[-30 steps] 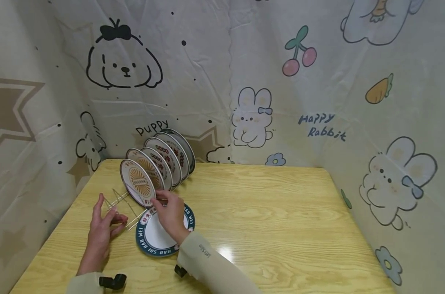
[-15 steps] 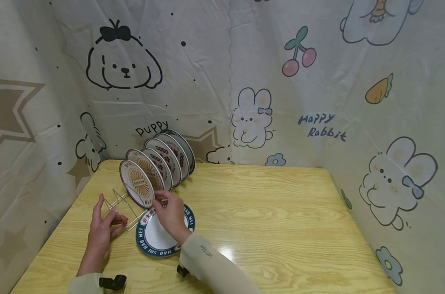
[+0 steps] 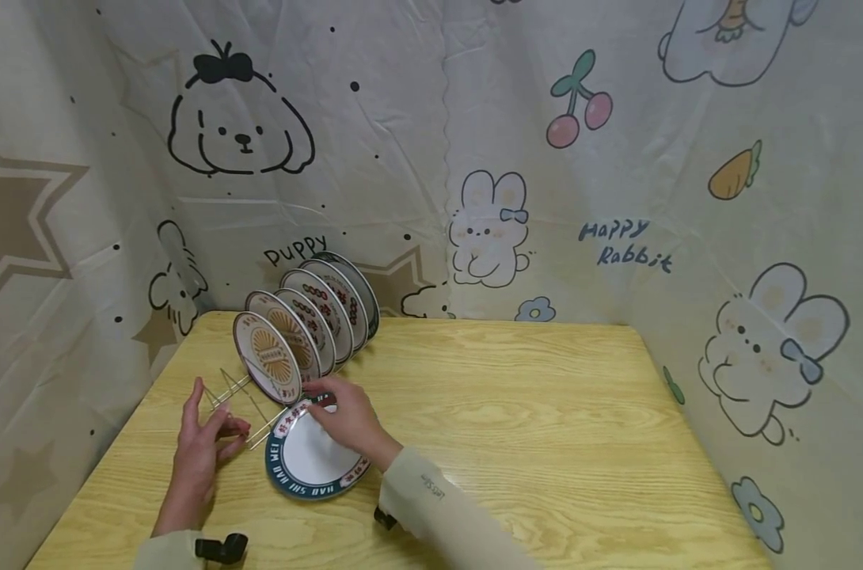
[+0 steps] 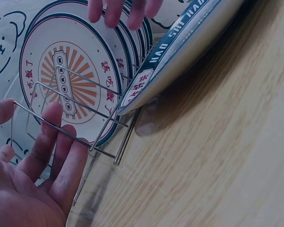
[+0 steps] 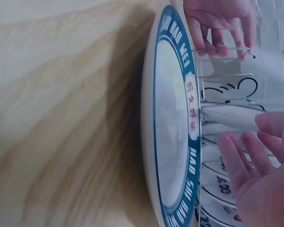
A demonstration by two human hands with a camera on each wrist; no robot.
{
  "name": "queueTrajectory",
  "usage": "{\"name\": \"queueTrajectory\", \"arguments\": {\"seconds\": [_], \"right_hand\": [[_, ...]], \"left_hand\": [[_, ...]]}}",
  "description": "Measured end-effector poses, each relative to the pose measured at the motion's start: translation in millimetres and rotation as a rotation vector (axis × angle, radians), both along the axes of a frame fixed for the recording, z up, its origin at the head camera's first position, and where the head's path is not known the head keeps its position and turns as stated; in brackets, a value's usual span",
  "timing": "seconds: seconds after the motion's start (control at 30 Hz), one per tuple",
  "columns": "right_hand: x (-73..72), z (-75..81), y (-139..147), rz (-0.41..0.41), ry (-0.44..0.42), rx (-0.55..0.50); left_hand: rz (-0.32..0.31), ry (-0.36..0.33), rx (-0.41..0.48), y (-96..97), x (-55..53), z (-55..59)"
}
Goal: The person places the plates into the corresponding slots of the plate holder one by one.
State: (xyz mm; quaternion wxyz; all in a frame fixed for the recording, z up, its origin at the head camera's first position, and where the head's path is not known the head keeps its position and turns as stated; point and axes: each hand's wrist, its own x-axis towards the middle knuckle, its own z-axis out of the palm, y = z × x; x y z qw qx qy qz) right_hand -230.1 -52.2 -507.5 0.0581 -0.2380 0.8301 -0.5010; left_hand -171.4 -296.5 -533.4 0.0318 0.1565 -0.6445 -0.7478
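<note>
My left hand [image 3: 198, 455] grips the near end of a wire dish rack [image 4: 104, 153], thumb on the top wire and fingers curled about it. In the rack's nearest filled place leans a white plate with an orange sunburst [image 3: 269, 358]. My right hand [image 3: 355, 421] is beside that plate's lower right edge, fingers loosely bent and apart, gripping nothing. Whether a fingertip still touches the rim I cannot tell. Below the right hand lies a blue-rimmed plate [image 3: 309, 455] with white lettering, tilted with its far edge against the rack; the hand hides part of it.
Several more plates [image 3: 339, 305] stand in a row behind the sunburst plate, toward the back of the wooden table [image 3: 517, 412]. A cartoon-printed cloth [image 3: 403, 158] hangs close behind the table and along its sides.
My right hand has let go of the sunburst plate and drawn slightly to the right, its fingers loosening. The plate stays leaning in the rack. My left hand keeps its grip.
</note>
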Motion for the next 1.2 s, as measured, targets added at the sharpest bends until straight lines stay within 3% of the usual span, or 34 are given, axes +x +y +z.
{"name": "queueTrajectory", "arguments": {"seconds": [0.2,0.3,0.53,0.8,1.2], "right_hand": [[0.8,3.2,24,0.149,0.024,0.131],[1.5,2.6,39,0.165,0.016,0.152],[-0.9,-7.6,72,0.032,-0.199,-0.030],[-5.6,-16.6,94,-0.059,-0.289,-0.134],[-7.8,-37.3,97,-0.036,-0.384,-0.194]], "left_hand": [[0.006,-0.018,-0.004,-1.4,0.0,-0.5],[0.008,-0.031,-0.002,-1.0,-1.0,-1.2],[0.011,-0.055,0.002,-2.6,-0.9,-2.5],[0.006,-0.048,-0.019,-3.2,-2.6,-3.5],[0.022,-0.073,-0.021,-1.8,-2.6,-2.1]]}}
